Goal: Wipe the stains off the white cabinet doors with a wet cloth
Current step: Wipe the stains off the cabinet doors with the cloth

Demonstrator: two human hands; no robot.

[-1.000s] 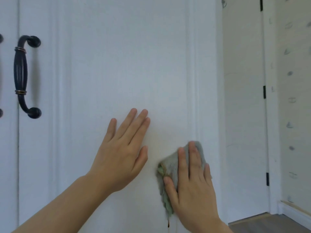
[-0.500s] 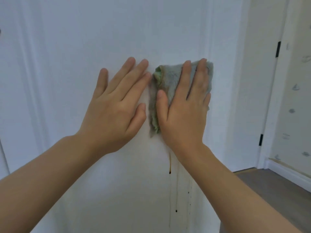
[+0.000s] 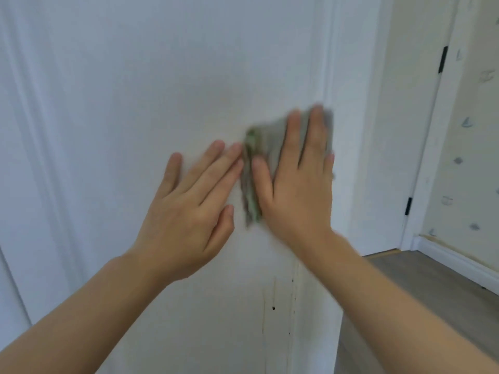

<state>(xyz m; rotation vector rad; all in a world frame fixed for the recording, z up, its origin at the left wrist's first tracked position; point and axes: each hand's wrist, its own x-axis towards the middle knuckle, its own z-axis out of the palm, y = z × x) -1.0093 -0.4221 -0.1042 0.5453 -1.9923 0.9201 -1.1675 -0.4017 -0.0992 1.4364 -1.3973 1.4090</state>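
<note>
A white cabinet door (image 3: 151,85) fills most of the view. My right hand (image 3: 297,184) presses a folded grey-green cloth (image 3: 252,168) flat against the door with straight fingers; the cloth shows above and to the left of the hand, and both are blurred. My left hand (image 3: 189,209) lies flat on the door just left of the cloth, fingers straight, fingertips close to the cloth's edge. Thin brown drip streaks and dark drops (image 3: 273,308) run down the door below the hands. A faint yellowish smear (image 3: 229,98) lies above them.
The door's raised moulding (image 3: 328,63) runs vertically just right of the cloth. Further right are a room door with black hinges (image 3: 408,205), a wall with small printed shapes (image 3: 472,157), a white skirting board (image 3: 459,261) and grey wood floor (image 3: 421,290).
The view has tilted down, so the handle left the frame and the drips appeared. My right hand moved the cloth up beside the left fingertips. Both hands now sit lower in the frame, blurred.
</note>
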